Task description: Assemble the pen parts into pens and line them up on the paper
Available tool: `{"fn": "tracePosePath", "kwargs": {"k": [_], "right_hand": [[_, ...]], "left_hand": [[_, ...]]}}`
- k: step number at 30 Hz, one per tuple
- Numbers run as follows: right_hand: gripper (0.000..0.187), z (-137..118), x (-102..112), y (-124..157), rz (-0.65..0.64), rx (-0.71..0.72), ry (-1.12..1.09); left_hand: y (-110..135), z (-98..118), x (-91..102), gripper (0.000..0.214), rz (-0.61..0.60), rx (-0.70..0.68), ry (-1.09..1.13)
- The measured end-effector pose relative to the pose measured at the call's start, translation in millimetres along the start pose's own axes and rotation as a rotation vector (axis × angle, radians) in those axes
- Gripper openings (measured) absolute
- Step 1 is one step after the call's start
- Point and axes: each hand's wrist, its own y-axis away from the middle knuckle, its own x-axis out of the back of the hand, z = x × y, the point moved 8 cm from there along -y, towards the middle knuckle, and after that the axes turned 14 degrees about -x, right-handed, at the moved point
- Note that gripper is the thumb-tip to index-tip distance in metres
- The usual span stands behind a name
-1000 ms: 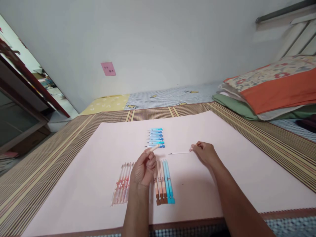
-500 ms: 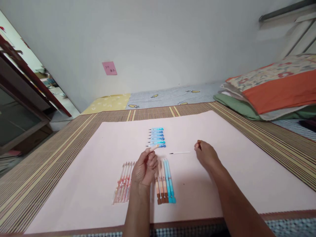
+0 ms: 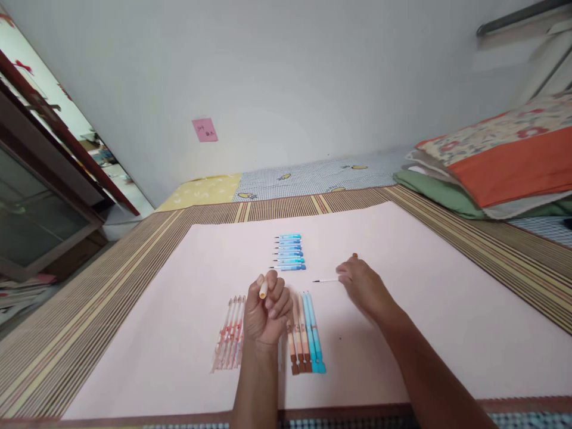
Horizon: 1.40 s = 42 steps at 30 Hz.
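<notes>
My left hand (image 3: 268, 307) is closed around a cream pen barrel (image 3: 263, 290), its open end turned toward me. My right hand (image 3: 364, 289) has its fingers at the right end of a thin white pen refill (image 3: 325, 280) with a dark tip, lying on the pink sheet. A small brown pen part (image 3: 354, 255) pokes out above that hand. Just right of my left wrist lie several cream-and-brown pens (image 3: 300, 342) and blue pens (image 3: 315, 339). Left of it, pink-patterned pens (image 3: 229, 333) lie in a row, partly hidden by my forearm.
Several short blue pens, each with a refill beside it (image 3: 289, 253), form a stack on the pink sheet (image 3: 147, 333). Under the sheet is a striped mat (image 3: 102, 286). Folded bedding (image 3: 500, 161) sits at the far right, against a wall with a pink note (image 3: 205, 130).
My right hand has moved left and reached the refill's end. The barrel in my left hand has turned so its open end faces me. The view has shifted slightly.
</notes>
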Motion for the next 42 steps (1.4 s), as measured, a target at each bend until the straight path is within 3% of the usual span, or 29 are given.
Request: {"fn": "tracePosePath", "kwargs": {"k": [2, 6, 12, 15, 19, 22, 26, 29, 34, 36, 42], "right_hand": [[0.023, -10.7, -12.6, 1.9, -0.06, 0.047, 0.096], [0.024, -16.7, -17.5, 4.6, -0.031, 0.057, 0.133], [0.01, -15.2, 2.1, 7.8, 0.012, -0.005, -0.292], [0.007, -8.5, 4.4, 4.0, 0.012, -0.058, -0.507], [0.013, 15.4, -16.5, -2.2, -0.094, -0.235, -0.702], [0.017, 30.2, -27.5, -2.8, -0.112, -0.317, -0.726], [0.017, 31.4, -25.3, -1.5, -0.091, -0.311, -0.713], [0.017, 26.9, -18.5, -0.1, -0.081, -0.298, -0.714], [0.018, 30.1, -15.8, 0.9, -0.105, -0.366, -0.806], [0.017, 33.1, -16.4, 0.4, -0.097, -0.383, -0.839], [0.015, 39.3, -23.2, -1.9, -0.094, -0.393, -0.898]], "left_hand": [[-0.1, 0.2, 1.6, 0.036, 0.004, -0.005, 0.005], [-2.6, 1.7, 6.0, 0.036, 0.027, -0.039, -0.002], [-6.6, 3.2, 12.1, 0.032, 0.081, -0.069, -0.025], [-9.4, 1.3, 27.2, 0.035, 0.194, -0.09, -0.217], [-11.9, -1.0, 49.5, 0.037, 0.365, -0.164, -0.651], [-15.7, -13.0, 48.2, 0.026, 0.299, -0.197, -0.898], [-17.3, -38.6, 36.9, 0.008, 0.036, -0.134, -1.274], [-15.5, -44.4, 25.8, 0.015, -0.133, -0.174, -1.52], [-13.6, -45.3, 12.7, 0.016, -0.315, -0.222, -1.654], [-14.6, -44.3, 14.6, 0.016, -0.303, -0.22, -1.629], [-18.1, -34.1, 34.3, 0.009, 0.006, -0.196, -1.332]]}}
